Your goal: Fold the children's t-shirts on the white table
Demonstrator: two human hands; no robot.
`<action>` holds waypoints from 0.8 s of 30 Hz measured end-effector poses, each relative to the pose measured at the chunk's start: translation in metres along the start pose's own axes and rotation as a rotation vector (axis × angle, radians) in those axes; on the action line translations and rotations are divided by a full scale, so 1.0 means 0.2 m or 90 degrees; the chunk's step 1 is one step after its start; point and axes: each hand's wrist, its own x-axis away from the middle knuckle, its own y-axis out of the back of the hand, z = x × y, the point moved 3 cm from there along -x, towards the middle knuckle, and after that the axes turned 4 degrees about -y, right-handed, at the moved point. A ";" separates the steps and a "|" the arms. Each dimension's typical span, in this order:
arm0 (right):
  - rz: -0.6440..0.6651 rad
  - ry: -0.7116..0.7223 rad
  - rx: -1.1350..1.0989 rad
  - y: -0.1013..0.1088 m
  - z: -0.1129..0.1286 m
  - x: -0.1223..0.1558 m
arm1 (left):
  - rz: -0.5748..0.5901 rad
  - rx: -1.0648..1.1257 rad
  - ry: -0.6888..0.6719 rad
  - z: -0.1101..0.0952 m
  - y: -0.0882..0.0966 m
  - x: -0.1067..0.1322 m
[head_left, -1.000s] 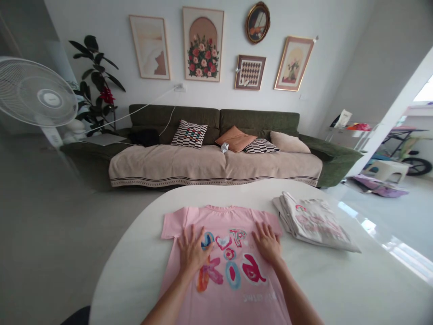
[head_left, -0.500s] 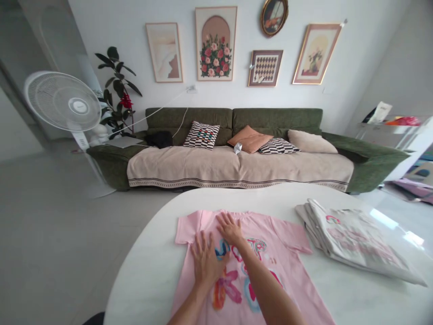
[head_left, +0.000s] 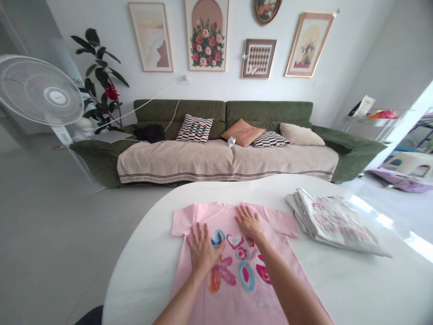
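A pink T-shirt (head_left: 280,222) with a colourful print lies spread flat, face up, on a white round table (head_left: 149,266). My left hand (head_left: 202,246) rests flat on the shirt's left chest, fingers spread, holding nothing. My right hand (head_left: 249,221) lies flat just below the collar, fingers stretched out, holding nothing. Both forearms reach in from the bottom edge.
A stack of folded pale shirts (head_left: 333,221) lies on the table to the right. Beyond the table stands a green sofa (head_left: 270,110) with cushions and a beige cover. A white standing fan (head_left: 39,92) and a plant (head_left: 98,81) are at the left.
My right hand has slid right along the upper chest from near the collar's left side. My left hand stays on the left chest. The camera view has shifted.
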 end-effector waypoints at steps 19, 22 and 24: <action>-0.062 -0.235 0.079 0.00 -0.38 1.17 | 0.056 0.037 -0.021 -0.01 0.09 0.00; -0.033 -0.060 0.014 -0.07 -0.10 1.33 | 0.103 0.059 -0.049 -0.03 0.13 -0.01; -0.024 -0.029 -0.012 -0.14 0.03 1.40 | 0.108 0.067 -0.093 -0.07 0.16 0.03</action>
